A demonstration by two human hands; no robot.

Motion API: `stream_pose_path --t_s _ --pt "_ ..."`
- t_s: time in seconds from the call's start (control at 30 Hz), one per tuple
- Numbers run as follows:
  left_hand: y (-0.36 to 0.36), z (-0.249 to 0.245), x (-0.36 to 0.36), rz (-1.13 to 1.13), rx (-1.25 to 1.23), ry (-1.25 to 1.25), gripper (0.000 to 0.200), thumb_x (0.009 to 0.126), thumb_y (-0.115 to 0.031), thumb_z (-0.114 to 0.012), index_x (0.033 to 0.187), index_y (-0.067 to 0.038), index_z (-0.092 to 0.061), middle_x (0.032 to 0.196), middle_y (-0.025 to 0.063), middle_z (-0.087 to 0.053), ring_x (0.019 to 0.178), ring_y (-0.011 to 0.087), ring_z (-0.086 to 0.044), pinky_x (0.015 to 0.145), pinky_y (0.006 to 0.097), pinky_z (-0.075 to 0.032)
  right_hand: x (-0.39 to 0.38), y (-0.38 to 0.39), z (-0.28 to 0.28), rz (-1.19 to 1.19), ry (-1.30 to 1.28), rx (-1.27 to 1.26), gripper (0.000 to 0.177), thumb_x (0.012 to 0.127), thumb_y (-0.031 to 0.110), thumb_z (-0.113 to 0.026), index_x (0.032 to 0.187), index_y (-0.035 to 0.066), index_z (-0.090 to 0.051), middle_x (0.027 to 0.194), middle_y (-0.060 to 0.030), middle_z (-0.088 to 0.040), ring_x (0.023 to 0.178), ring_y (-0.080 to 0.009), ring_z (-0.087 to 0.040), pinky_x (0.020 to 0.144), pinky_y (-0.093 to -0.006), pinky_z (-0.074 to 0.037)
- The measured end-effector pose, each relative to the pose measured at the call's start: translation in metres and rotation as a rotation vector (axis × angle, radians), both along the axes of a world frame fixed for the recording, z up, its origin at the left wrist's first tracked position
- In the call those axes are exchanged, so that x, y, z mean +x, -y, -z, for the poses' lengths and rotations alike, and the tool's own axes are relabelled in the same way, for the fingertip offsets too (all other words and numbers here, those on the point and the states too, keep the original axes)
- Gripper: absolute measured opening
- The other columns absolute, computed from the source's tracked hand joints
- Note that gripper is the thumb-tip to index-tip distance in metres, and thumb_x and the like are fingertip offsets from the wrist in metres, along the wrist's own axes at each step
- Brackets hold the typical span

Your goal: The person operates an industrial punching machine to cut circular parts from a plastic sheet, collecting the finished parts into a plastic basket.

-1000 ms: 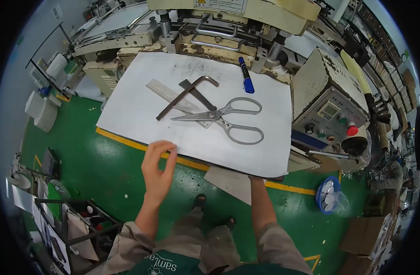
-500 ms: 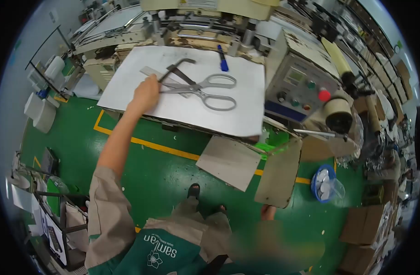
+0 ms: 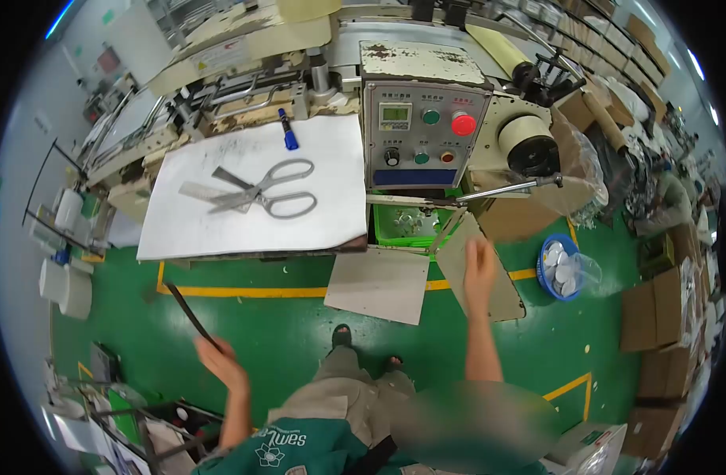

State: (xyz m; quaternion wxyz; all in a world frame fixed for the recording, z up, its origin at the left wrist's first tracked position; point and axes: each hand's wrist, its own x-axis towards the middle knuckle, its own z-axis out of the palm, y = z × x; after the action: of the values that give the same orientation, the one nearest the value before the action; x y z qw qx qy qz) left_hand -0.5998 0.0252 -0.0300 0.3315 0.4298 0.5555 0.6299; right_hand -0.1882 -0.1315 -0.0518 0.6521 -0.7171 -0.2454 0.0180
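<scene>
My left hand (image 3: 223, 366) is closed around one end of a dark hex key (image 3: 190, 317), held over the green floor to the left of my body. My right hand (image 3: 480, 277) is raised in front of a beige metal door panel (image 3: 494, 289), its fingers pointing up and blurred. On the white sheet (image 3: 323, 170) covering the machine table lie large grey scissors (image 3: 256, 192). A metal ruler (image 3: 197, 192) and a short dark flat bar (image 3: 230, 176) lie under the blades. A blue marker (image 3: 288, 131) rests near the back edge.
A control box (image 3: 426, 119) with a red button stands right of the sheet, above a bright green tray (image 3: 402, 226). Another beige panel (image 3: 376, 285) hangs below the table edge. A blue basket (image 3: 547, 261) of white pieces and cardboard boxes (image 3: 656, 313) stand at right.
My left hand has drawn back from the sheet, carrying the hex key down and left. My right hand has moved up from the door panel's lower edge. The view has shifted right.
</scene>
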Motion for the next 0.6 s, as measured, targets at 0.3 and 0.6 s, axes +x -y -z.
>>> stream_pose_path --t_s 0.3,0.6 --pt "0.040 0.173 -0.066 0.763 -0.629 -0.808 0.041 0.091 -0.033 -0.041 0.077 0.002 -0.055 0.059 0.0189 -0.051 0.055 0.0352 -0.049 0.052 0.0437 -0.037 0.098 -0.116 -0.050 -0.328 -0.027 0.182 0.062 0.080 0.004 -0.063 0.129 -0.008 -0.029 0.117 -0.0140 -0.050 0.106 -0.0160 -0.050 0.089 -0.0254 -0.040" --pt "0.003 0.174 -0.002 0.718 -0.590 -0.839 0.044 0.093 -0.030 -0.035 0.071 0.003 -0.053 0.057 0.0157 -0.048 0.052 0.0285 -0.046 0.052 0.0403 -0.036 0.091 -0.122 -0.062 -0.193 -0.125 0.209 0.050 0.073 0.007 -0.071 0.112 -0.006 -0.042 0.099 -0.0127 -0.060 0.091 -0.0141 -0.057 0.079 -0.0253 -0.044"
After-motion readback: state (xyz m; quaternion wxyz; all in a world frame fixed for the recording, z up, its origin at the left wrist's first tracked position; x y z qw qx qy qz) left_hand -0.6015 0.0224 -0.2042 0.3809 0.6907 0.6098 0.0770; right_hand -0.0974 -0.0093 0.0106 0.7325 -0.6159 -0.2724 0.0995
